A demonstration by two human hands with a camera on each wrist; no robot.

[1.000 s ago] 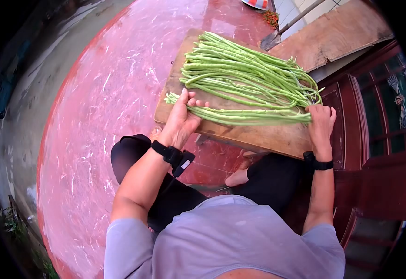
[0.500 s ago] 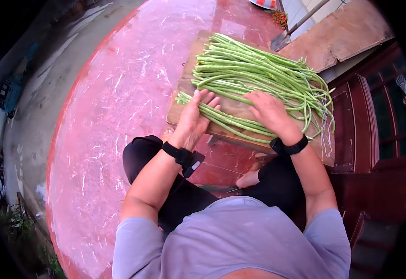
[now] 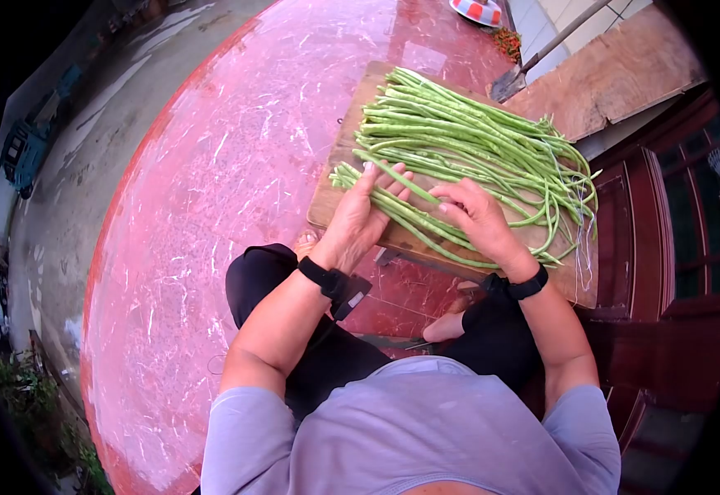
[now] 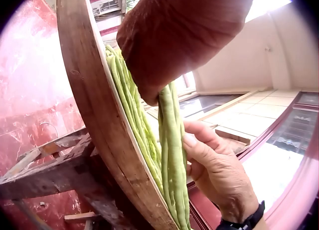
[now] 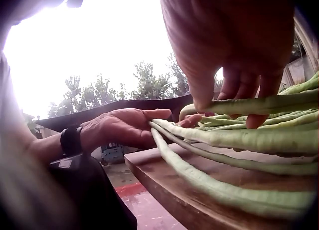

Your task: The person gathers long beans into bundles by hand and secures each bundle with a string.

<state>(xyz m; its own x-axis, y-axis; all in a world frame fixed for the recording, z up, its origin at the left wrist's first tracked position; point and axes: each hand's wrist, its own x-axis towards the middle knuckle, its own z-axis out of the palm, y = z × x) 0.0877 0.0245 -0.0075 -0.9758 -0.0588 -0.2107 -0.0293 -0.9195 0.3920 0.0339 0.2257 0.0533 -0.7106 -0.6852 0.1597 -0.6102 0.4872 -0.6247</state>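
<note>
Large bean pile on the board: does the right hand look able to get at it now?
Probably yes: nothing visible blocks the right hand from the large pile, though its fingers pinch a bean.

Head view high, facing down; wrist views close, facing sideways; all share beans.

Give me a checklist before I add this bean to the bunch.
1. Left hand holds the small bunch of long green beans: ok.
2. Right hand pinches a single long green bean: ok.
3. Single bean lined up along the bunch: not ok, it angles above.
4. Larger green bean pile rests on the wooden board: ok.
5. Single bean free of blemishes: cannot tell.
</note>
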